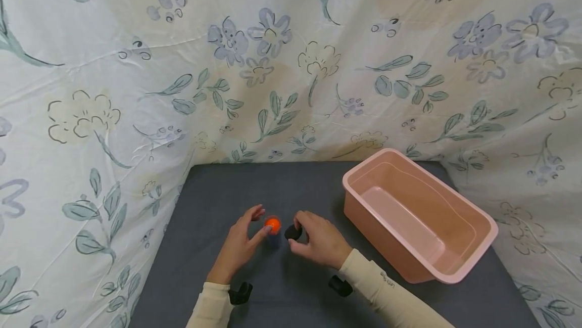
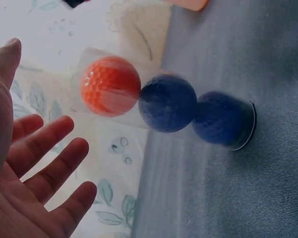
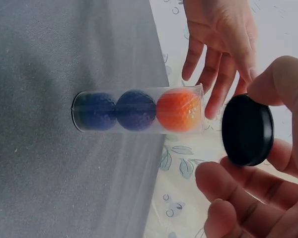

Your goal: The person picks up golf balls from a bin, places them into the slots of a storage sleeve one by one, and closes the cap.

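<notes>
A clear plastic tube point(image 3: 139, 110) stands upright on the grey table point(image 1: 218, 191), with its top uncovered. Inside it an orange ball point(image 1: 273, 225) sits on top of two dark blue balls point(image 2: 167, 103). My left hand point(image 1: 262, 220) hovers just left of the tube with spread, straight fingers point(image 2: 54, 134) and grips nothing. I cannot tell if its thumb touches the tube. Just right of the tube, my right hand point(image 1: 300, 227) pinches a round black cap point(image 3: 247, 130) between thumb and fingers, level with the tube's top.
A pink plastic tub point(image 1: 345, 179) stands on the right side of the table, with nothing in it. A floral cloth point(image 1: 273, 65) hangs behind and drapes down both sides of the table.
</notes>
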Motion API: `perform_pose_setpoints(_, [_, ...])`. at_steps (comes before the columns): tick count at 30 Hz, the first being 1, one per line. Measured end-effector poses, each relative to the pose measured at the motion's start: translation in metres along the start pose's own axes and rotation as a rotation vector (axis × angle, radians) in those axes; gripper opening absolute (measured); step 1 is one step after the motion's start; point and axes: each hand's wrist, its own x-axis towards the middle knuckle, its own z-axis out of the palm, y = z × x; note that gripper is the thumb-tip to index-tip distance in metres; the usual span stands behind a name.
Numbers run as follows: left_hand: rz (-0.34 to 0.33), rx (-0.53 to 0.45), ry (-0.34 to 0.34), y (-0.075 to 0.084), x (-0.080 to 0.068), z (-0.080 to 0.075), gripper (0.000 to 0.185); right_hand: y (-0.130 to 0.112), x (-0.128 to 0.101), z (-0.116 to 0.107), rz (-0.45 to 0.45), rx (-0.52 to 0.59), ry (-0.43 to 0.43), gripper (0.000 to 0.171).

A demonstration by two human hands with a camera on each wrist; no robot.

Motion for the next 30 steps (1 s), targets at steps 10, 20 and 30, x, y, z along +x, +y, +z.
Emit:
perform_pose_setpoints(10, [0.043,-0.023,-0.001,-0.001,0.001,-0.004,0.05,-0.006,0.012,0.023,-0.073,-0.033,0.101,0.029])
perform_pose_setpoints(20, [0.053,-0.06,-0.023,-0.001,0.001,-0.004,0.042,-0.009,0.022,0.04,-0.133,-0.061,0.094,0.033])
perform_pose_setpoints(30, [0.035,-0.05,-0.025,-0.004,0.0,0.001,0.038,-0.008,0.024,0.047,-0.095,-0.064,0.061,0.035])
